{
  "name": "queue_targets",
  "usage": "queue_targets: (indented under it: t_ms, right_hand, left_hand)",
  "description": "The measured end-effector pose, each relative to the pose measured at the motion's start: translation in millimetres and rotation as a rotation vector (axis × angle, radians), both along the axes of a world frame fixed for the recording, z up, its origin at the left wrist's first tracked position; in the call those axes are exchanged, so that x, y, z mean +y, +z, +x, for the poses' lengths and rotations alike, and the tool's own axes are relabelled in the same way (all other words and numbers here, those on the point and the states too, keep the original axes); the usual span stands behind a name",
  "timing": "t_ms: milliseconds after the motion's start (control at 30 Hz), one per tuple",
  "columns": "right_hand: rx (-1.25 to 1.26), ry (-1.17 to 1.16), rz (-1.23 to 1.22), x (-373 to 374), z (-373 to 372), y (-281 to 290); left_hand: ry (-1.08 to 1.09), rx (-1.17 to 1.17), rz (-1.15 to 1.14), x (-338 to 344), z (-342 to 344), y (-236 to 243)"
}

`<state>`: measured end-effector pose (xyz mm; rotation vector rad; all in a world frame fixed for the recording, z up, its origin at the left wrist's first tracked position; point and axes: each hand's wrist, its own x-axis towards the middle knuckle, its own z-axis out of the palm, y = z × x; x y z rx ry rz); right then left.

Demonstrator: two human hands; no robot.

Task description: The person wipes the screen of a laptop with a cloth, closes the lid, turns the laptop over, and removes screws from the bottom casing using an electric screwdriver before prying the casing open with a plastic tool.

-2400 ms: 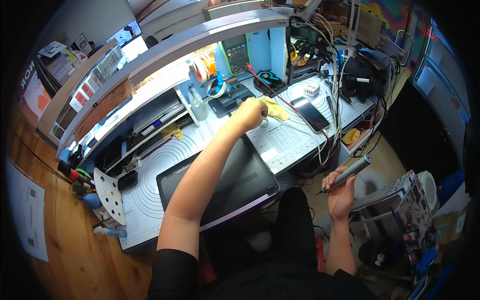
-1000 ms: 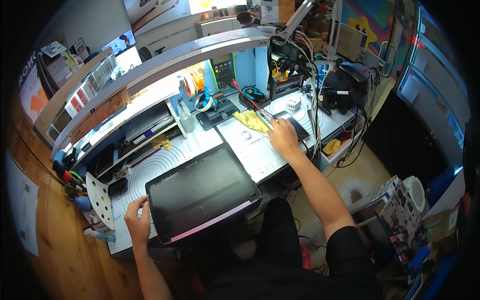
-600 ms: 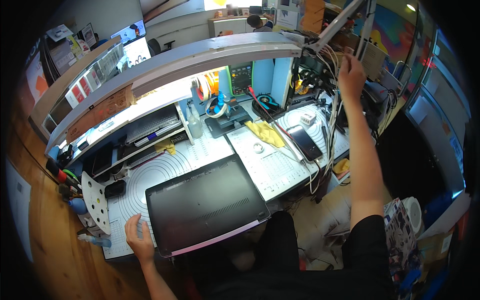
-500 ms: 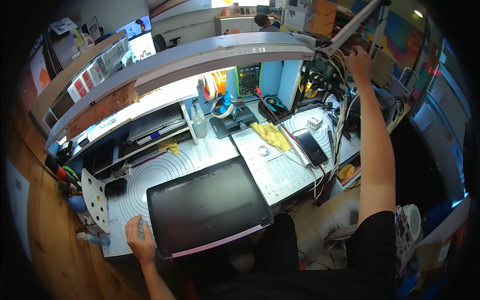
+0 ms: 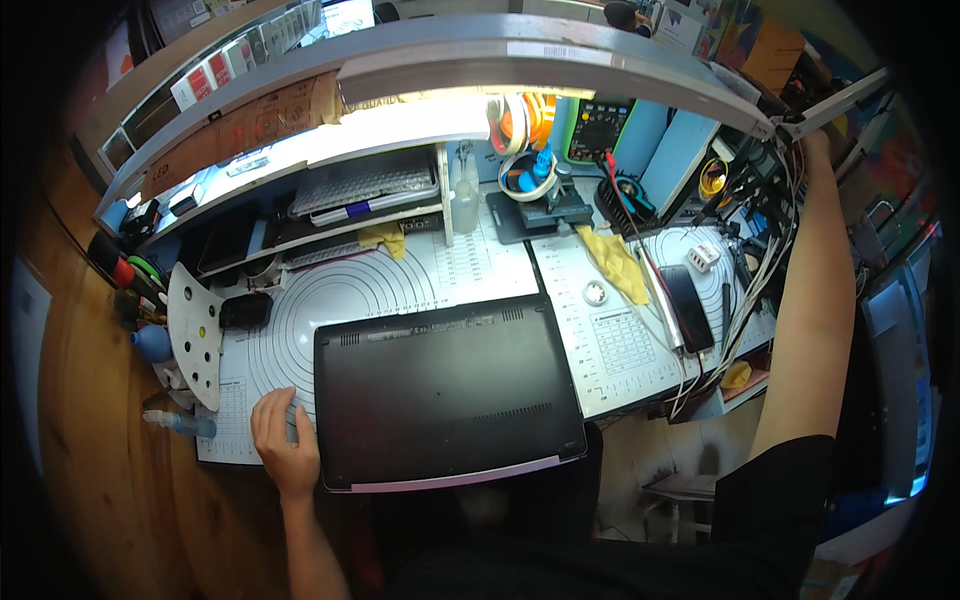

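Observation:
A black laptop [image 5: 450,395] lies closed with its vented underside up, at the near edge of the bench. Beside its left edge, my left hand [image 5: 285,440] rests over the white mat, thumb apart from loosely bent fingers, with nothing visible in it. My right arm stretches far up and right. There my right hand [image 5: 817,150] is at the lamp arm [image 5: 835,105] and the hanging bundle of cables [image 5: 785,235]. Its fingers are mostly hidden, so whether it grips anything cannot be made out.
On the right mat lie a dark smartphone [image 5: 685,308], a yellow cloth [image 5: 615,262], a small round container [image 5: 595,293] and a white charger block [image 5: 703,258]. Behind stand a green-edged multimeter [image 5: 597,130] and clear bottles [image 5: 465,195]. A perforated white holder [image 5: 193,335] is at the left.
The view has shifted, with the bench now lower at the back and further right. My right hand stays up by the lamp arm and cables; my left hand remains beside the laptop.

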<state>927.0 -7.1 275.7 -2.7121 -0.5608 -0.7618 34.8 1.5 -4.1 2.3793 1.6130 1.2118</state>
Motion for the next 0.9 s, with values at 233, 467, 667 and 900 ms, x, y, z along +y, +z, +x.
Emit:
queue_targets:
  t_ms: [233, 467, 667, 900]
  right_hand:
    - [-0.243, 0.044, 0.072, -45, 24, 30]
    - [-0.274, 0.36, 0.696, -153, -274, -75]
    - [0.63, 0.76, 1.122, -207, -486, -204]
    - [1.027, 0.736, 1.244, -217, -557, -295]
  left_hand:
    - [-0.043, 0.008, -0.001, 8, -1, -14]
    - [-0.034, 0.039, 0.057, 6, 4, -12]
    - [-0.024, 0.051, 0.078, 5, -10, -18]
    - [-0.056, 0.046, 0.059, 7, -7, -15]
